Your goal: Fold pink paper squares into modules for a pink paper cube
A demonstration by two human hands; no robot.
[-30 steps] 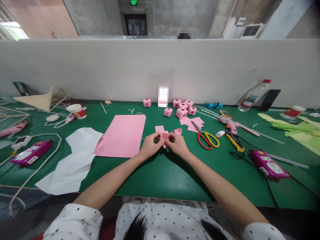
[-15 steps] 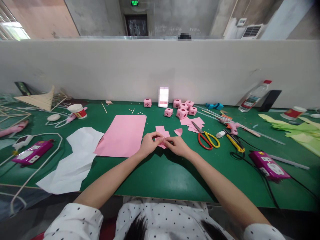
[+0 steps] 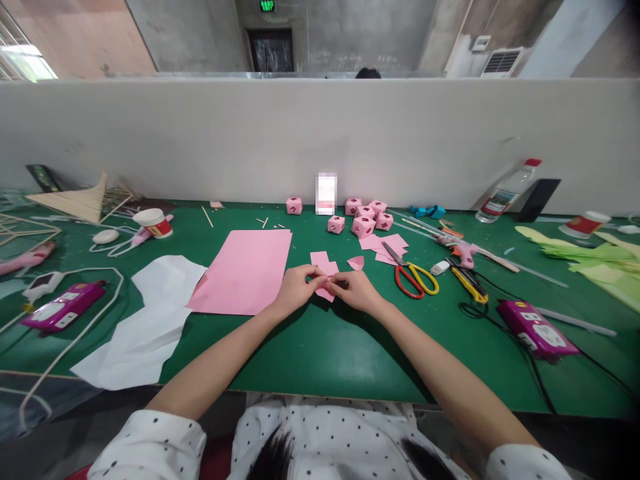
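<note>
A: Where is the pink paper piece [image 3: 330, 268]?

B: On the green surface [image 3: 325, 363], roughly midway between its far and near edges, under the fingertips.

A: What has just changed?

B: A second ago part of it stood up between the fingers; now nothing shows upright, and the fingertips sit lower over it. I'd read that as a fold being flattened, with the shaping unfinished.

A: Which way does it point?

B: As far as it shows, its long axis runs from the far edge toward the near edge, slanting slightly, near end to the right. The fingers cover its middle, so I can't tell whether the pink farthest off is joined on.

A: And the hands?

B: The left hand [image 3: 297, 287] and right hand [image 3: 356, 292] both pinch it, fingertips nearly meeting.

A: Around them?

B: A pink scrap [image 3: 356, 263] just beyond the right hand, the pink sheet [image 3: 245, 273] beside the left, scissors [image 3: 403, 264] farther right, pink boxes [image 3: 364, 223] near the far edge.
</note>
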